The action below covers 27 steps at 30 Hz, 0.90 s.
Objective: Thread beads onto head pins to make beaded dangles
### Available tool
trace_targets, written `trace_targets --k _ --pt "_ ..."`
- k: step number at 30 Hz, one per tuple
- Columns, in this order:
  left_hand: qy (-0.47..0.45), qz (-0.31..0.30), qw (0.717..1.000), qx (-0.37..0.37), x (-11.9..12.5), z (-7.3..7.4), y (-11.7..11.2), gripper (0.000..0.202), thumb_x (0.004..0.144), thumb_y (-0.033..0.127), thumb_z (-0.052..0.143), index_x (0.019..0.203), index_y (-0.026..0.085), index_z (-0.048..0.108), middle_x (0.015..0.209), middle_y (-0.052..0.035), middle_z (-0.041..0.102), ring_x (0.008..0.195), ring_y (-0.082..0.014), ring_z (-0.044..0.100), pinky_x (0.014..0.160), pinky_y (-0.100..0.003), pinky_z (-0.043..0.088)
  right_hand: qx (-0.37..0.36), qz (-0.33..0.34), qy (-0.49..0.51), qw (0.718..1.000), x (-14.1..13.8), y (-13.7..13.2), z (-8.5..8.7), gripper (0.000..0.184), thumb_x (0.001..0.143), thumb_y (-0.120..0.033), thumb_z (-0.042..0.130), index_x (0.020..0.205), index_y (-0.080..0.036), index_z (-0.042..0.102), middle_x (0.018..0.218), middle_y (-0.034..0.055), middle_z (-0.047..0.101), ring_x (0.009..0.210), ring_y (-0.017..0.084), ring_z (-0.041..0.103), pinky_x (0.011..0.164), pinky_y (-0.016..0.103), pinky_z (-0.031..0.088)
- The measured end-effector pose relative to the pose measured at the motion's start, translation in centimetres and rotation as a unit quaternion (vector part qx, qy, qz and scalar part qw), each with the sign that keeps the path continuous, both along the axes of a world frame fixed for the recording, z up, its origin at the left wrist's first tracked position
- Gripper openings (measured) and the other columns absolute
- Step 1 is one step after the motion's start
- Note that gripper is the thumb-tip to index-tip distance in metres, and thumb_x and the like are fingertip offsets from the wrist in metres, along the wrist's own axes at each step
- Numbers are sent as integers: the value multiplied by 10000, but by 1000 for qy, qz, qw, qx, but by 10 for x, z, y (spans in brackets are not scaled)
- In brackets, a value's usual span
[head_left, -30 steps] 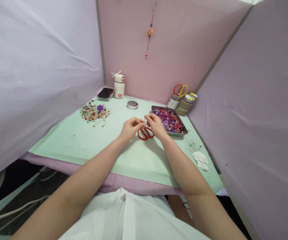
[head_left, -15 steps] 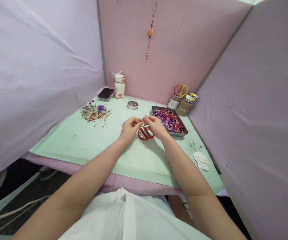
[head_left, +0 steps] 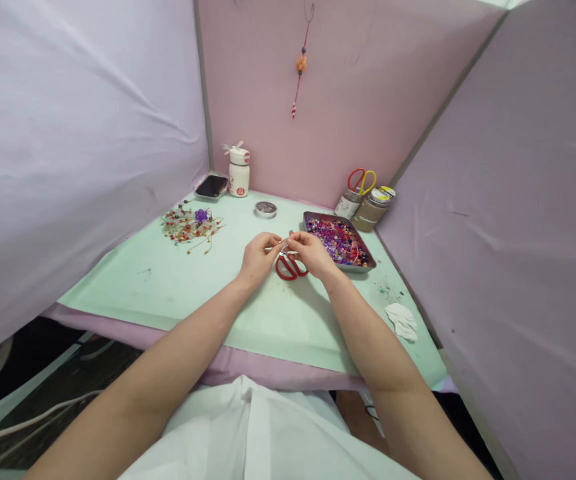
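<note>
My left hand (head_left: 261, 259) and my right hand (head_left: 312, 252) meet fingertip to fingertip above the middle of the table. Both are closed in a pinch around something small and pale, too tiny to name. Just beneath the fingers lies a pair of scissors (head_left: 287, 269) with red handles, its blades partly hidden by my hands. To the right of my right hand sits a metal tray (head_left: 365, 269) filled with purple, red and dark beads (head_left: 338, 240). Beyond the hands stands a small round tin (head_left: 266, 211) with dark contents.
A heap of beaded strands (head_left: 191, 225) lies at the left, near a phone (head_left: 212, 187) and a white bottle (head_left: 239, 175). Jars (head_left: 372, 210) and more scissors (head_left: 362, 181) stand at the back right. A crumpled tissue (head_left: 402, 322) lies at right. A beaded cord (head_left: 301, 65) hangs from the back wall.
My fingertips have shifted slightly, with the right fingers a little further apart from the left. The arms and the things on the table stay in place.
</note>
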<state>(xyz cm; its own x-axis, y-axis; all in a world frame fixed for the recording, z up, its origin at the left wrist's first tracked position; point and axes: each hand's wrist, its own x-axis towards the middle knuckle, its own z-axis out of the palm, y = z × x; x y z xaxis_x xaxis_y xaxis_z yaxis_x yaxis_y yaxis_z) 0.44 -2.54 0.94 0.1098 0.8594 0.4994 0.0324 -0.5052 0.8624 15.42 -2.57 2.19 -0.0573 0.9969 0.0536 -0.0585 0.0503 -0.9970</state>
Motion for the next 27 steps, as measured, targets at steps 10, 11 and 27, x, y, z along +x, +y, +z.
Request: trace_targets --k 10,11,27 --pt "-26 31 998 -37 -2 -2 9 120 694 276 665 643 182 610 875 -40 623 881 -173 568 864 -324 429 21 9 44 999 -2 0 0 330 605 -395 774 711 -187 541 769 10 690 756 134 648 657 248 491" --pt "-38 21 997 -58 -2 -3 10 132 685 292 677 650 180 616 869 -39 626 867 -171 570 865 -328 429 25 6 45 999 -3 0 -1 329 602 -393 777 708 -187 544 755 8 689 741 130 645 662 251 493" --pt "-274 -138 901 -307 -7 6 13 216 612 260 755 704 184 576 911 -50 684 738 -108 602 595 -215 449 43 -21 44 998 -4 3 -6 294 624 -393 758 720 -186 573 776 14 691 733 121 635 700 262 506"
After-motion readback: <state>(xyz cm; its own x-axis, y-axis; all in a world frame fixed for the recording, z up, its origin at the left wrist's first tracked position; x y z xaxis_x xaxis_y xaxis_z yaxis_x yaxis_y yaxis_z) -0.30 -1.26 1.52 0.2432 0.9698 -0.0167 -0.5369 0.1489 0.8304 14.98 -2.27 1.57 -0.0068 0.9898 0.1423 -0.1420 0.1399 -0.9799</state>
